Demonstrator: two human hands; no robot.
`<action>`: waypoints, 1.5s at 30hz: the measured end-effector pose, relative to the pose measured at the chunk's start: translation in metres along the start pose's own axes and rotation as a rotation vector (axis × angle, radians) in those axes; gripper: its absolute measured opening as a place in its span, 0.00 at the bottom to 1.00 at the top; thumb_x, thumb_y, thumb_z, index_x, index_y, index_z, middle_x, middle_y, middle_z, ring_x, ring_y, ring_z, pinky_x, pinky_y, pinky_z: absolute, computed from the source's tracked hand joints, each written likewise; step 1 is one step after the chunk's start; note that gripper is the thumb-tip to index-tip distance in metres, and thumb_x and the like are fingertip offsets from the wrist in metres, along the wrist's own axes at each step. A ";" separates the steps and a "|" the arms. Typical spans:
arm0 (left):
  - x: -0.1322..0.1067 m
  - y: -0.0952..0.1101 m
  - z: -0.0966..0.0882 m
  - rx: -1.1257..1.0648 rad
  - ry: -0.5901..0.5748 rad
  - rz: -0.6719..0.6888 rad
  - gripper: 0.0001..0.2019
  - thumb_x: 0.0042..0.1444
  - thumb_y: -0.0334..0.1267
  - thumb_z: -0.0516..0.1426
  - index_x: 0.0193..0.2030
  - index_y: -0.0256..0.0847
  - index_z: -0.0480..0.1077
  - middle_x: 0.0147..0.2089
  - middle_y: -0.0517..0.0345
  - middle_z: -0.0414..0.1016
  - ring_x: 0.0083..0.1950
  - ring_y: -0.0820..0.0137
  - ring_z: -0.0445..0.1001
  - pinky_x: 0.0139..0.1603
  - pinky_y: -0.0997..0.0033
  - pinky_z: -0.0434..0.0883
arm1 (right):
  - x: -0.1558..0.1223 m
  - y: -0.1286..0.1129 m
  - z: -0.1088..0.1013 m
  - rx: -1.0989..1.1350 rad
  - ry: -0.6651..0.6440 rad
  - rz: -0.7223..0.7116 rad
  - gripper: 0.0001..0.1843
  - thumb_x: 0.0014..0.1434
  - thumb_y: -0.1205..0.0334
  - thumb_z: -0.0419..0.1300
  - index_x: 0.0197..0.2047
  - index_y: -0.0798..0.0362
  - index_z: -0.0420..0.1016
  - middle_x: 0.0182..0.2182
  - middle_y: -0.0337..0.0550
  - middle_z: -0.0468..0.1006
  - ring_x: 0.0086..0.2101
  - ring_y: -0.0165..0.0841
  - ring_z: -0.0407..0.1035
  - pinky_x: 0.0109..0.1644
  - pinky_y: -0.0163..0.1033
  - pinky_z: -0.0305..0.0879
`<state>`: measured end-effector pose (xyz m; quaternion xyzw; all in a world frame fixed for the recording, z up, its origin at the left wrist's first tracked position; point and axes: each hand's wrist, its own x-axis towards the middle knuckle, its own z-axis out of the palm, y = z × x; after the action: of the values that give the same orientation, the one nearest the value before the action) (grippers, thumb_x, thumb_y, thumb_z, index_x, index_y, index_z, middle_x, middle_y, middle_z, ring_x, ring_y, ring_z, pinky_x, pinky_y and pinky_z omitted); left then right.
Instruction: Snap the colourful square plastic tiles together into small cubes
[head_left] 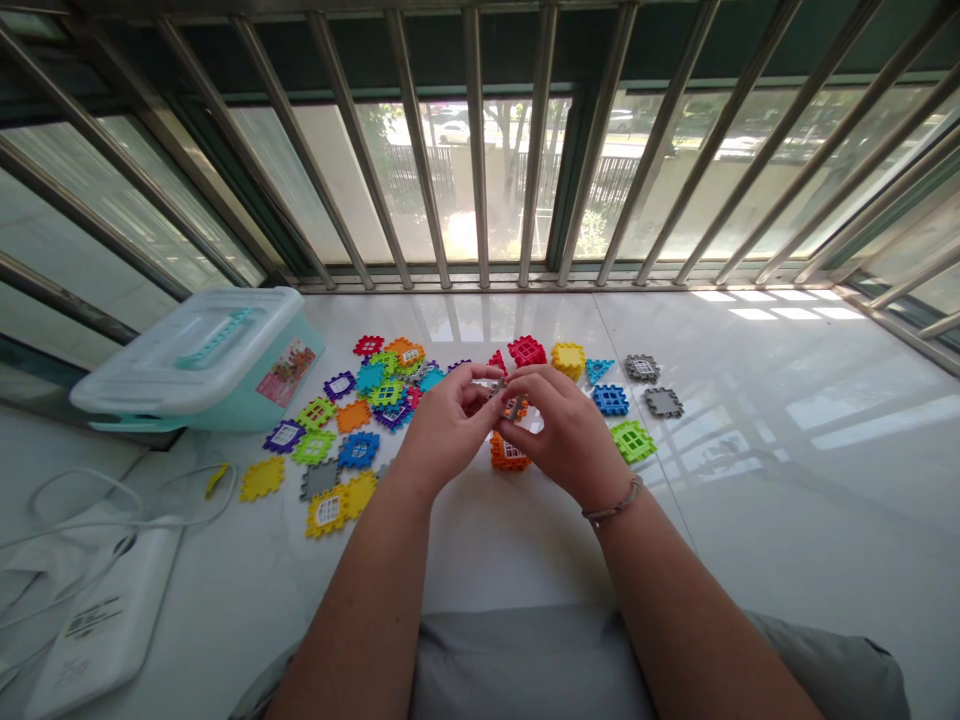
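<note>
My left hand [452, 425] and my right hand [553, 420] meet at the middle, fingers closed on a small grey interlocking tile [498, 386], mostly hidden by the fingers. Right below them stands an orange block of interlocking tiles [510, 455] with a white window; part of it is covered by my right hand. To the left lies a loose spread of coloured tiles, among them a blue tile [359, 450], a purple tile [285, 436] and a yellow tile [262, 480]. Behind my right hand are a red stack [527, 351] and a yellow stack [568, 359].
A lidded teal storage box [225, 375] stands at the left by the metal railing [474, 150]. Nearer on the left lie a white device [112, 620] and its cables. On the right are a blue stack [610, 400], a green tile [633, 440] and grey tiles [664, 402].
</note>
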<state>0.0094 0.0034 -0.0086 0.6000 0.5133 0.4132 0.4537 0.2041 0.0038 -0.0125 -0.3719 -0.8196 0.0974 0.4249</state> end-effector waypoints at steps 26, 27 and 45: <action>0.001 -0.002 0.002 -0.051 0.002 0.036 0.18 0.69 0.47 0.66 0.60 0.43 0.77 0.47 0.49 0.87 0.47 0.61 0.86 0.44 0.67 0.79 | -0.002 0.004 0.002 -0.016 -0.021 0.065 0.11 0.67 0.68 0.70 0.49 0.48 0.77 0.54 0.52 0.83 0.56 0.46 0.80 0.61 0.53 0.79; 0.001 -0.002 0.002 -0.044 0.002 0.033 0.18 0.69 0.48 0.67 0.60 0.42 0.77 0.47 0.49 0.87 0.47 0.61 0.86 0.44 0.67 0.79 | -0.002 0.003 0.002 -0.016 -0.026 0.071 0.11 0.67 0.68 0.70 0.50 0.47 0.77 0.54 0.52 0.83 0.56 0.46 0.80 0.61 0.53 0.79; 0.000 0.003 0.005 0.108 0.012 -0.001 0.17 0.68 0.47 0.66 0.59 0.44 0.77 0.44 0.53 0.86 0.42 0.63 0.84 0.39 0.68 0.76 | -0.004 0.007 0.005 -0.040 -0.078 0.101 0.09 0.67 0.68 0.68 0.48 0.49 0.76 0.53 0.53 0.84 0.53 0.47 0.81 0.55 0.52 0.80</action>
<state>0.0153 0.0023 -0.0066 0.6210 0.5380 0.3880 0.4177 0.2056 0.0068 -0.0212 -0.4170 -0.8175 0.1165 0.3797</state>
